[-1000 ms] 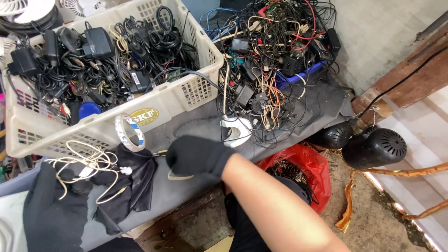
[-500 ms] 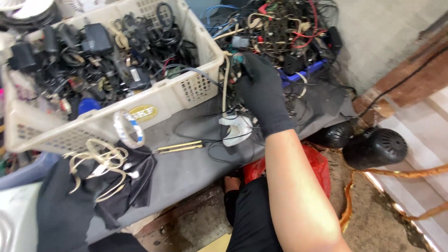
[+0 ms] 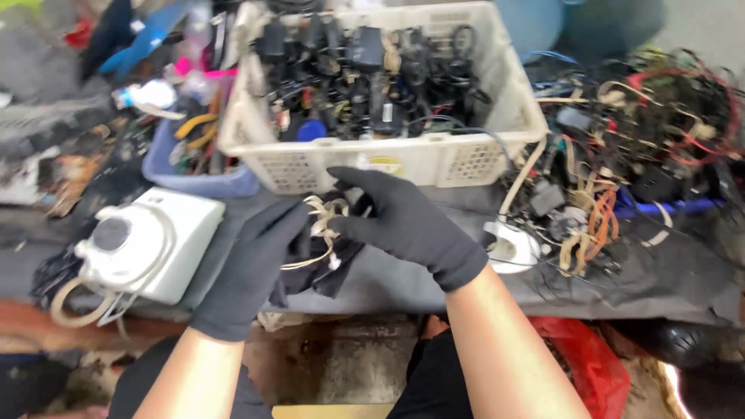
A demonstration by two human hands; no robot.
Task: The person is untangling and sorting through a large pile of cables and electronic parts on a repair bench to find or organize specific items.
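Observation:
Both my hands wear black gloves. My left hand (image 3: 252,268) and my right hand (image 3: 403,221) meet over a small bundle of cream-coloured cable (image 3: 322,225) that lies on a black cloth (image 3: 314,268). Fingers of both hands pinch the cable loops. Just behind them stands a white plastic basket (image 3: 434,159) packed with black chargers and cords (image 3: 365,77).
A tangled heap of wires and adapters (image 3: 628,147) covers the table on the right. A white round-dialled device (image 3: 143,244) sits at the left, with a blue tub of tools (image 3: 194,155) behind it. A red bag (image 3: 590,361) lies below the grey table edge.
The view swung left. My right hand came back from the wire heap to the cream cable, and my left hand rose to meet it there.

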